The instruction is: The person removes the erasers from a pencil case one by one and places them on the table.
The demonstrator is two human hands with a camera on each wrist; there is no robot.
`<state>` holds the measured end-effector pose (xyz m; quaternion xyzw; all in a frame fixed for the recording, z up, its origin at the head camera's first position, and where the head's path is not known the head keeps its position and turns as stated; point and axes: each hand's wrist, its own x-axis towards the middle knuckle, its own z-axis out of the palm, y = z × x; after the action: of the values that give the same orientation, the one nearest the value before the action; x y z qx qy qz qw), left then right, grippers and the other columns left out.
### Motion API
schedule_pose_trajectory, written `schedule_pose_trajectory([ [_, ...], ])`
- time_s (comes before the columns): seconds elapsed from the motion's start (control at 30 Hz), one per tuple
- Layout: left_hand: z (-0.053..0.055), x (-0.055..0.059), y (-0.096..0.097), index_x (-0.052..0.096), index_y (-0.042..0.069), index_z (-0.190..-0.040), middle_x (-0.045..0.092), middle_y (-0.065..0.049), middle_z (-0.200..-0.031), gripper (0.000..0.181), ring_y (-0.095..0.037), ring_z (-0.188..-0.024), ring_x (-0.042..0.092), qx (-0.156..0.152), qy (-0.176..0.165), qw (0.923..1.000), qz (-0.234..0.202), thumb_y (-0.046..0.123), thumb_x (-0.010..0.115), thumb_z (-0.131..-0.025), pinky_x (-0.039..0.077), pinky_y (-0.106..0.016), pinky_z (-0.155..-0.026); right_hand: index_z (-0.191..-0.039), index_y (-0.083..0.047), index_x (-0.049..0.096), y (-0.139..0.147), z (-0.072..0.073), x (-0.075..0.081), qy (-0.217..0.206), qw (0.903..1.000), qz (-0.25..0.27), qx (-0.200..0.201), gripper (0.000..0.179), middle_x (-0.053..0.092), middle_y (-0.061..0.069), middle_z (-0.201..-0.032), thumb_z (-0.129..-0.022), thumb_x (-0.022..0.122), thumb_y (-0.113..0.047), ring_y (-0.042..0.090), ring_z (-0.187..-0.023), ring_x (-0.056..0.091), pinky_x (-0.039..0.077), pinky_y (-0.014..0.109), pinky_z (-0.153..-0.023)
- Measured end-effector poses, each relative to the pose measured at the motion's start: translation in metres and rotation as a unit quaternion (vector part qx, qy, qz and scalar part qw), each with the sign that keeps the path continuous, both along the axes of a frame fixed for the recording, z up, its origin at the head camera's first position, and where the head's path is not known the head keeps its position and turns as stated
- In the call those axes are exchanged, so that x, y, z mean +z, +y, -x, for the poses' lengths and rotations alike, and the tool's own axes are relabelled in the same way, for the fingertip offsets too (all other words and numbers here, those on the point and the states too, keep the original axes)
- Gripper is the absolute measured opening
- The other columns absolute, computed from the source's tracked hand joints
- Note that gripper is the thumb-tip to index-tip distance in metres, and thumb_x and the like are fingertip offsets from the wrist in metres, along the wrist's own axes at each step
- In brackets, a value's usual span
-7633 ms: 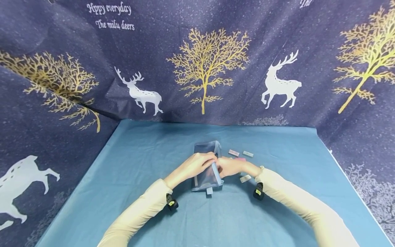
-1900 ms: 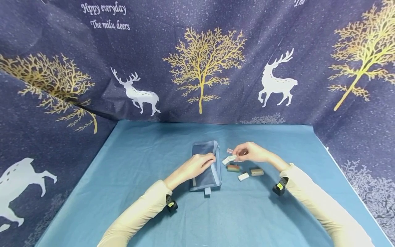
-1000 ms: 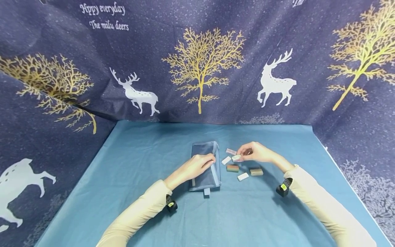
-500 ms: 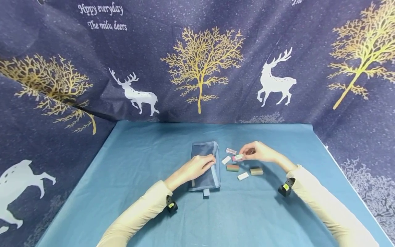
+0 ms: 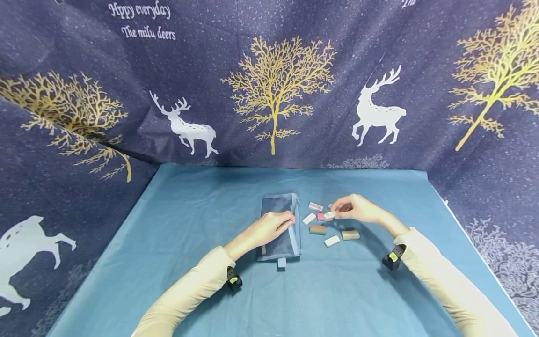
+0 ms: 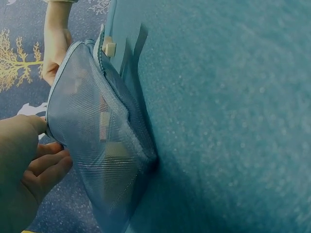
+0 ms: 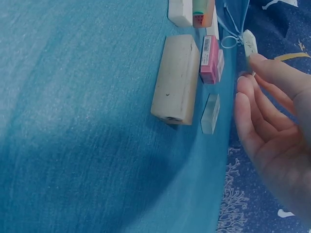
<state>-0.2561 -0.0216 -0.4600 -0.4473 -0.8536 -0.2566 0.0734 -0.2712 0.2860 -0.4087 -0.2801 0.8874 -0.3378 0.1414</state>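
My left hand (image 5: 269,227) pinches the zipped edge of a blue mesh pouch (image 5: 273,248), which lies on the cloth. The left wrist view shows the pouch (image 6: 80,111) raised at that edge, with thumb and fingers at its rim. To the right, my right hand (image 5: 355,208) pinches a small whitish eraser (image 7: 250,43) between thumb and fingertips, above the cloth. Around it lie a pink eraser (image 5: 322,217), a pink-and-white one (image 5: 316,206), a white one (image 5: 309,218), an orange-green one (image 5: 317,230), another white one (image 5: 331,241) and a beige block (image 5: 350,235).
A pale translucent eraser (image 7: 210,114) lies by the right hand, mostly hidden in the head view. The blue cloth (image 5: 189,201) spreads over the table up to a dark hanging (image 5: 252,126) with deer and trees. A light tab (image 5: 281,263) sticks out from the pouch's near end.
My right hand has left the pouch's edge and gone right to the erasers. Holding the whitish eraser, it has lately shifted slightly right, uncovering the pink one. My left hand stays on the pouch.
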Motion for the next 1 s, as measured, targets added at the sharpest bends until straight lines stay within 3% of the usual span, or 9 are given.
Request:
schedule_pose_trajectory([
  [0.13, 0.000, 0.000, 0.000, 0.061, 0.013, -0.103, 0.063, 0.008, -0.089, 0.022, 0.001, -0.071, 0.055, 0.001, -0.004, 1.0000, 0.002, 0.023, 0.042, -0.097, 0.047, -0.016, -0.066, -0.103, -0.004, 0.065, 0.004, 0.002, -0.004, -0.010, 0.9999, 0.002, -0.005, 0.021, 0.068, 0.013, -0.097, -0.083, 0.065, -0.011, 0.022, -0.083, 0.065, 0.051, 0.022, -0.072],
  [0.47, -0.002, 0.000, 0.002, 0.061, 0.012, -0.101, 0.062, 0.007, -0.089, 0.020, 0.000, -0.071, 0.054, -0.003, -0.005, 1.0000, 0.004, 0.020, 0.044, -0.097, 0.047, -0.016, -0.066, -0.104, -0.010, 0.065, 0.023, 0.019, -0.039, -0.007, 0.9998, -0.001, -0.017, 0.022, 0.069, 0.007, -0.091, -0.084, 0.065, -0.020, 0.016, -0.079, 0.065, 0.051, 0.023, -0.068],
  [0.7, -0.003, 0.001, 0.002, 0.061, 0.011, -0.101, 0.061, 0.007, -0.085, 0.020, 0.000, -0.068, 0.053, -0.001, -0.005, 1.0000, 0.001, 0.021, 0.044, -0.096, 0.046, -0.015, -0.064, -0.101, -0.012, 0.066, 0.029, 0.020, -0.039, -0.015, 0.9998, 0.006, -0.012, 0.021, 0.069, 0.003, -0.090, -0.083, 0.066, -0.023, 0.008, -0.078, 0.064, 0.052, 0.023, -0.070],
  [1.0, -0.002, 0.000, 0.003, 0.061, 0.012, -0.101, 0.062, 0.007, -0.085, 0.019, 0.000, -0.065, 0.050, -0.004, -0.015, 0.9999, -0.005, 0.020, 0.044, -0.097, 0.043, -0.014, -0.062, -0.100, -0.011, 0.066, 0.034, 0.019, -0.038, -0.018, 0.9996, 0.004, -0.021, 0.019, 0.069, 0.005, -0.094, -0.082, 0.067, -0.016, 0.009, -0.082, 0.064, 0.052, 0.022, -0.072],
])
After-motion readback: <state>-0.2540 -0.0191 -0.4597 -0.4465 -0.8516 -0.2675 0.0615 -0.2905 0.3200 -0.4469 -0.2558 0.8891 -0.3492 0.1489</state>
